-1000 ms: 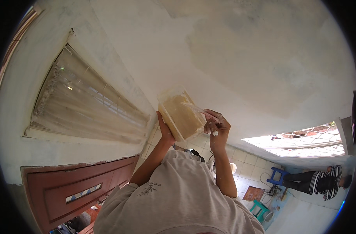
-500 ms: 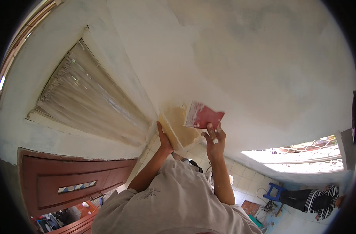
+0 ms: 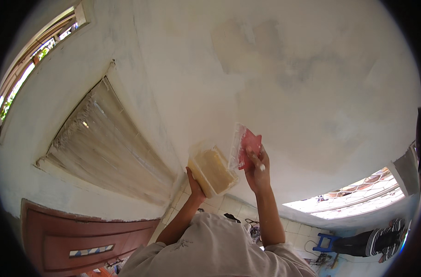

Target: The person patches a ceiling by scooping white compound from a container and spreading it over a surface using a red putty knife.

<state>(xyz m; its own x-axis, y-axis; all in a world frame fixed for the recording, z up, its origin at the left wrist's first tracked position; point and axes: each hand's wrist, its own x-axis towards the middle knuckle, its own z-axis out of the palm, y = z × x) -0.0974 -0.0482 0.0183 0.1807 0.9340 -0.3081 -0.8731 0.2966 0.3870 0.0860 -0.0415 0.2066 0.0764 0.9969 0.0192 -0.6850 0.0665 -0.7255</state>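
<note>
My left hand [image 3: 195, 188] grips the side of a yellowish, see-through rectangular plastic tub [image 3: 209, 171], tilted and smeared with whitish paste. In my right hand [image 3: 258, 175] is a red plastic putty spreader [image 3: 249, 144], its left edge coated with white putty. The fingers are closed on it, and a dab of white shows on one finger. The spreader stands just to the right of the tub's rim. Beyond both hands rises a pale wall [image 3: 196, 92] with damp-looking greyish putty patches [image 3: 247, 51].
A curtained window [image 3: 111, 143] lies on the left, above a reddish-brown door [image 3: 86, 237]. On the right are a bright window with a wire grille [image 3: 349, 196], a blue stool [image 3: 325, 242] and a person in striped sleeves [image 3: 374, 240]. White tiles [image 3: 231, 207] cover the floor.
The spreader has turned more upright, and its coated edge has moved slightly right and down. The tub sits lower and tips differently. My view has shifted, showing more of the upper wall.
</note>
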